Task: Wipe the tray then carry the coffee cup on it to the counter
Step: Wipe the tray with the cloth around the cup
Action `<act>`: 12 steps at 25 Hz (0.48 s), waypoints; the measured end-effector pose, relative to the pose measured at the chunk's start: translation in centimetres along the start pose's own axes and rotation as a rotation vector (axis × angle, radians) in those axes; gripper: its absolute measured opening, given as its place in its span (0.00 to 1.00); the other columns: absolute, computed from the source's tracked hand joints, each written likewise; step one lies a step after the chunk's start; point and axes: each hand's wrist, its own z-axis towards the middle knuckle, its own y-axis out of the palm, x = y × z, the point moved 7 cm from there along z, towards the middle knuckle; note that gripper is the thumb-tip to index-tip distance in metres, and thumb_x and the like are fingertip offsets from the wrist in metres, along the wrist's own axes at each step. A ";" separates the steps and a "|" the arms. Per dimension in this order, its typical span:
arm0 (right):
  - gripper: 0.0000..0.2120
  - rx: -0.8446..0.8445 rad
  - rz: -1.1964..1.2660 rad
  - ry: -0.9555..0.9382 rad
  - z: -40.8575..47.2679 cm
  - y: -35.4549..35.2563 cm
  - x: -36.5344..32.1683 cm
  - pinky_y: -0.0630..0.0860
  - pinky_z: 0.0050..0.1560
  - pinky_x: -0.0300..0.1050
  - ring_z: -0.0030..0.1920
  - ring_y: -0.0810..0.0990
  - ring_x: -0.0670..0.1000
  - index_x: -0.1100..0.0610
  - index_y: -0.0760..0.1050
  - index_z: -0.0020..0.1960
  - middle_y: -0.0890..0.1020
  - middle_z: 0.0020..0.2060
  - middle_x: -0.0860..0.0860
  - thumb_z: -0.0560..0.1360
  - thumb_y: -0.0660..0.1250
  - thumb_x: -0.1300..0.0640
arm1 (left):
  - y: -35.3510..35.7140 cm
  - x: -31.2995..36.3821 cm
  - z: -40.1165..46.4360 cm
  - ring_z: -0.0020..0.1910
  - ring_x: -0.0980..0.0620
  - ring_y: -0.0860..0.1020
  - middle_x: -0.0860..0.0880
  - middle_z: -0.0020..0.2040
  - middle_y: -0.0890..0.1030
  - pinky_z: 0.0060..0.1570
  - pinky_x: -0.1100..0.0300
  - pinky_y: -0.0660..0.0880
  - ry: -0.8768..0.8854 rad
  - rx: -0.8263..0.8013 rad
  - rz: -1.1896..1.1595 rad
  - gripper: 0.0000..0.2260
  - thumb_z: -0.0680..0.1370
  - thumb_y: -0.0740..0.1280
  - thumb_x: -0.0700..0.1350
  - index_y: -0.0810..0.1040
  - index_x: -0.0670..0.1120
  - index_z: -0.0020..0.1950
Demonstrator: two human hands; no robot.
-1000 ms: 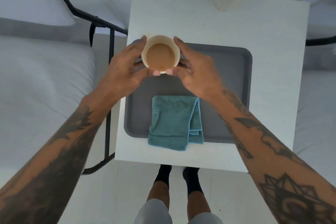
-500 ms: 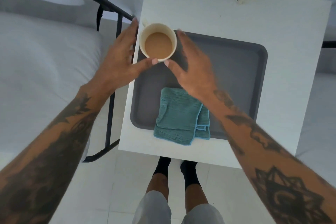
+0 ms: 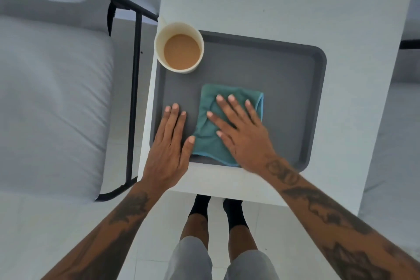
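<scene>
On the white side table [image 3: 284,7] we have the grey tray [image 3: 284,88], wiping barely begun. Our right hand [image 3: 241,134] presses flat on the teal cloth [image 3: 209,141]; our left hand [image 3: 169,150] lies spread, steadying the tray. The coffee cup [image 3: 179,48], full, waits at its far-left corner; carrying remains.

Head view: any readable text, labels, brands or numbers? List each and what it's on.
None readable.
Coffee cup: plain, no print visible.
Tray: plain grey, no marking.
Cloth: plain teal under the right hand, no tag visible.
White table: no label.
Forearm tattoos: patterns only; one mark near the right wrist is too blurred to tell if it holds letters.
</scene>
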 end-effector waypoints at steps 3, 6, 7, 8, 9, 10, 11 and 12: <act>0.24 0.046 -0.026 0.181 2.9 -1.3 6.0 0.53 0.76 0.63 0.79 0.54 0.58 0.49 0.56 0.78 0.57 0.79 0.53 0.83 0.51 0.48 | 0.3 0.1 0.1 0.81 0.45 0.46 0.41 0.82 0.51 0.78 0.46 0.52 0.004 -0.024 0.111 0.29 0.83 0.54 0.52 0.54 0.38 0.80; 0.25 0.046 0.049 0.372 4.0 -2.1 11.5 0.49 0.77 0.63 0.79 0.51 0.58 0.51 0.54 0.79 0.55 0.79 0.54 0.83 0.49 0.47 | 1.1 0.0 0.3 0.81 0.44 0.44 0.41 0.82 0.49 0.79 0.48 0.49 -0.029 -0.036 0.229 0.32 0.83 0.54 0.56 0.50 0.39 0.80; 0.25 0.059 0.063 0.403 3.4 -2.1 12.0 0.48 0.77 0.63 0.79 0.50 0.58 0.52 0.54 0.79 0.54 0.79 0.54 0.83 0.49 0.47 | 1.3 0.0 0.3 0.81 0.44 0.44 0.41 0.82 0.48 0.79 0.48 0.48 -0.036 -0.038 0.266 0.33 0.82 0.53 0.58 0.49 0.39 0.80; 0.26 0.077 0.081 0.441 2.4 -2.1 11.9 0.48 0.77 0.62 0.79 0.50 0.59 0.53 0.54 0.79 0.54 0.79 0.55 0.83 0.50 0.46 | 1.5 0.0 0.3 0.81 0.43 0.44 0.41 0.82 0.48 0.79 0.48 0.49 -0.039 -0.036 0.298 0.33 0.82 0.52 0.58 0.49 0.40 0.81; 0.28 0.088 0.104 0.478 1.0 -2.0 11.5 0.48 0.77 0.61 0.79 0.50 0.59 0.54 0.54 0.79 0.54 0.79 0.56 0.82 0.51 0.46 | 1.6 0.1 0.4 0.81 0.42 0.44 0.40 0.82 0.48 0.79 0.47 0.49 -0.041 -0.035 0.325 0.34 0.82 0.52 0.59 0.49 0.39 0.81; 0.29 0.089 0.127 0.501 -0.8 -1.9 10.8 0.48 0.77 0.61 0.79 0.49 0.59 0.55 0.53 0.79 0.53 0.79 0.57 0.82 0.53 0.45 | 1.6 0.1 0.5 0.81 0.42 0.45 0.40 0.82 0.48 0.78 0.46 0.50 -0.043 -0.036 0.348 0.34 0.82 0.51 0.59 0.49 0.39 0.80; 0.31 0.081 0.143 0.503 -2.9 -1.8 9.8 0.49 0.77 0.60 0.79 0.49 0.60 0.57 0.53 0.79 0.53 0.79 0.58 0.81 0.55 0.44 | 1.7 0.1 0.6 0.81 0.41 0.45 0.39 0.82 0.48 0.78 0.45 0.51 -0.048 -0.038 0.364 0.34 0.82 0.51 0.59 0.49 0.39 0.80; 0.32 0.068 0.148 0.485 -5.0 -1.5 8.5 0.52 0.77 0.60 0.79 0.50 0.60 0.58 0.54 0.79 0.53 0.79 0.58 0.80 0.57 0.44 | 1.8 0.1 0.6 0.81 0.41 0.45 0.39 0.82 0.48 0.78 0.44 0.51 -0.056 -0.033 0.368 0.34 0.82 0.51 0.59 0.49 0.39 0.80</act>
